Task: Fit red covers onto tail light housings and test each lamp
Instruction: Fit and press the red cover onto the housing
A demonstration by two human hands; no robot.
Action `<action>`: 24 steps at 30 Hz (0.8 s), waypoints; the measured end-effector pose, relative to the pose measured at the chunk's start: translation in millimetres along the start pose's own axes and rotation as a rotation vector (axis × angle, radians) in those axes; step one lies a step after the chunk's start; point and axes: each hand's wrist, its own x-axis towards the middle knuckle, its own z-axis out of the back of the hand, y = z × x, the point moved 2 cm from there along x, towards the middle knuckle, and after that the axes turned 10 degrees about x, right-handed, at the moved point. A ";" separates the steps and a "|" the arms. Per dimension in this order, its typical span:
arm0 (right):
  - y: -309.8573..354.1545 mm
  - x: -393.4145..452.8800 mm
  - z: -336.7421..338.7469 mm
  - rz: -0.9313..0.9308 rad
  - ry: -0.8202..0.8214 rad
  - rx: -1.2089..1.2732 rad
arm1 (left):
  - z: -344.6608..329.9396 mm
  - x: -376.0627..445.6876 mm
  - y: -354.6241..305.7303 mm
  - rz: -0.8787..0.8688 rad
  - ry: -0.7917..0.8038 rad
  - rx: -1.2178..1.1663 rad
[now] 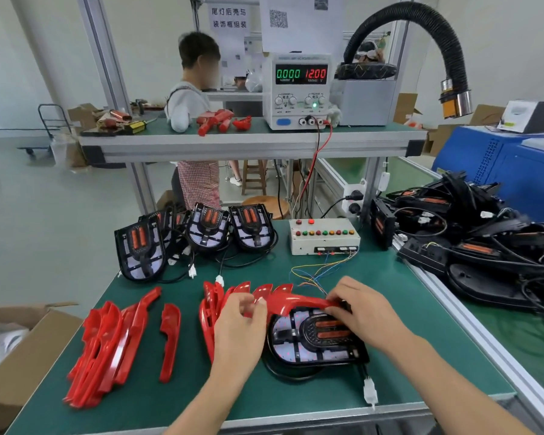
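A black tail light housing (pixel 311 343) with two orange lamps lies on the green mat in front of me. A red cover (pixel 296 301) sits along its far edge. My left hand (pixel 239 328) grips the cover's left end, and my right hand (pixel 365 312) presses its right end against the housing. The housing's white connector (pixel 370 392) lies loose near the front edge. More red covers (pixel 113 346) are spread at the left, and others (pixel 214 296) stand stacked behind my left hand.
Three uncovered housings (pixel 201 233) stand at the back of the mat. A test box (pixel 324 235) with coloured buttons sits beyond my hands, wired to a power supply (pixel 299 92) on the shelf. A pile of black housings (pixel 484 233) fills the right. A cardboard box (pixel 16 350) is left.
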 end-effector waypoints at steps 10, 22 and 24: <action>-29.4 1.3 -3.2 -0.082 0.002 0.135 | -9.0 -16.6 4.1 -0.130 0.204 0.435; -44.0 -1.8 -12.3 -0.349 -0.042 0.531 | -19.1 -5.7 2.7 0.055 0.348 0.279; -46.1 -3.1 -13.0 -0.351 -0.043 0.550 | -22.2 -5.9 4.2 0.055 0.351 0.254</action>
